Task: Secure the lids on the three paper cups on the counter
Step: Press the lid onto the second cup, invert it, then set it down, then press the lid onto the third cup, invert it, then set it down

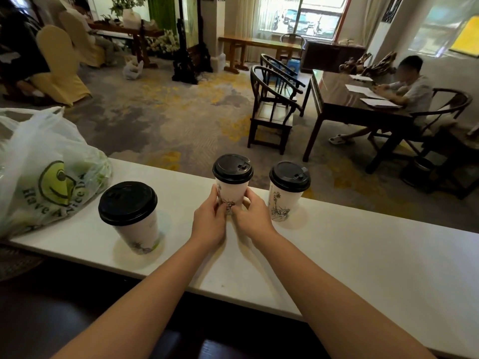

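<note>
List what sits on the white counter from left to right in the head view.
Plastic bag with a smiley print → left paper cup with black lid → middle paper cup, held at its base by the left hand and right hand → right paper cup.

Light: daylight is admitted through the far window point(305, 16), which is overexposed.
Bench point(363, 255): brightly lit; soft shadows are cast.
Edges: bent by wide-angle distortion.
Background: slightly softened.
</note>
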{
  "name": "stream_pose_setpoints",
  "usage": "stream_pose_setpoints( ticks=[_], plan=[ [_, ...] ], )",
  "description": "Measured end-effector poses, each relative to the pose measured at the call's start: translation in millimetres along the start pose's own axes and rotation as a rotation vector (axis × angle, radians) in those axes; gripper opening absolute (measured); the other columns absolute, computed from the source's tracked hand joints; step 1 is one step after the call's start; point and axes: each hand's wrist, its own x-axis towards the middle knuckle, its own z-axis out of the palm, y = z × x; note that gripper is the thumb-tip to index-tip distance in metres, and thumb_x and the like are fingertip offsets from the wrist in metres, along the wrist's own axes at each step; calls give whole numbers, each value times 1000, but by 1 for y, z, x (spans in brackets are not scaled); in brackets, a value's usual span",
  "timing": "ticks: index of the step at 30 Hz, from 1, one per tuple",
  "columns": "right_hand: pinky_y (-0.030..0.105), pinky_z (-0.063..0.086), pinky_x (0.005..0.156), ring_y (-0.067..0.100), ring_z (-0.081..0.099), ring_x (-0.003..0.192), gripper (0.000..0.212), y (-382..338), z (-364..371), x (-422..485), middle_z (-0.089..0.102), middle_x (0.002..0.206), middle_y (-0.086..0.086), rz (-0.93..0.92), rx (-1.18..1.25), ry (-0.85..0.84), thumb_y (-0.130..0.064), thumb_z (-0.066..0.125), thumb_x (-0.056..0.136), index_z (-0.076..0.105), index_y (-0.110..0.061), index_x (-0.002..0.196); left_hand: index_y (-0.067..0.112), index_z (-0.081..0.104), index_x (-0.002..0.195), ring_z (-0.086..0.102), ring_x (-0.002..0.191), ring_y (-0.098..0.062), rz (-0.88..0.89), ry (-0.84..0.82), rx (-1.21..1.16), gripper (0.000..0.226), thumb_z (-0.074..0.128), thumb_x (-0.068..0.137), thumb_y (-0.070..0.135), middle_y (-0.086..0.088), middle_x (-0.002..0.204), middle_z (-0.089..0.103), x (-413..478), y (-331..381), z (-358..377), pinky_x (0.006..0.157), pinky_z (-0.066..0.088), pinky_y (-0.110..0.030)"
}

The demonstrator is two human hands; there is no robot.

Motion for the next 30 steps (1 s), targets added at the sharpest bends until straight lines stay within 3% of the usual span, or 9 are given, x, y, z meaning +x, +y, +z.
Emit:
stream_pose_setpoints(
  ticks=[2, 5, 10, 13, 16, 19, 23, 27, 30],
  plan=[
    [5, 40, 66, 4, 50, 106, 47, 0, -1, 1, 62, 117, -4, 7, 5, -2, 5, 58, 93, 57, -14, 137, 26, 41, 148, 63, 114, -28, 8, -3, 18, 48, 46, 102, 14, -7, 125, 69, 1, 1, 2, 83, 42, -28],
    [5, 40, 67, 5, 51, 103, 46, 1, -1, 4, 59, 111, -7, 12, 17, -2, 6, 57, 92, 59, -14, 134, 27, 43, 145, 64, 110, -25, 10, -7, 10, 46, 48, 101, 15, -5, 122, 70, 3, 2, 3, 82, 43, -27],
    [32, 54, 86, 19, 65, 105, 29, 7, 6, 2, 70, 110, 0, 56, 6, 36, -3, 64, 87, 63, -12, 115, 18, 42, 147, 63, 116, -25, -26, -35, 7, 46, 48, 101, 16, -6, 126, 68, 1, 1, -2, 83, 39, -24],
    [43, 58, 85, 25, 65, 104, 13, 6, 6, -6, 69, 103, 5, 91, -22, 100, -10, 63, 87, 60, -8, 99, 6, 32, 150, 50, 135, -25, -118, -42, -25, 53, 51, 101, 15, -11, 147, 52, -7, 2, -2, 92, 39, -24],
    [43, 54, 98, 28, 61, 119, 33, 4, 3, -20, 65, 122, 8, 134, -5, 147, -12, 59, 91, 62, -12, 125, 13, 27, 154, 43, 141, -21, -162, -16, -77, 63, 56, 98, 17, -6, 156, 41, -23, -1, -4, 110, 37, -32],
    [33, 50, 99, 21, 61, 113, 40, 4, -1, -37, 65, 123, 0, 159, 9, 170, -15, 59, 94, 61, -14, 134, 17, 42, 144, 60, 115, -15, -148, 38, -40, 52, 61, 95, 18, 0, 139, 56, -48, 1, -14, 94, 48, -27],
    [47, 59, 91, 25, 70, 100, 22, -3, 2, -58, 72, 109, 4, 109, 0, 87, -16, 61, 90, 68, -18, 111, 19, 60, 125, 66, 82, -10, -16, -16, 50, 31, 61, 94, 24, 4, 109, 66, -83, 7, -40, 76, 58, -32],
    [48, 62, 85, 25, 71, 94, 19, -22, 16, -74, 71, 105, 6, 76, 32, -36, -17, 64, 90, 65, -20, 108, 20, 68, 104, 64, 70, -4, 66, -161, 182, 14, 59, 95, 26, 7, 91, 69, -110, 5, -83, 59, 50, -14],
    [45, 63, 82, 25, 71, 93, 28, -32, 37, -85, 69, 106, 5, 85, 17, -153, -15, 68, 89, 63, -16, 116, 20, 71, 92, 63, 70, -3, -4, -263, 267, 13, 61, 93, 29, 9, 81, 69, -121, -10, -121, 57, 48, -14]
  ],
)
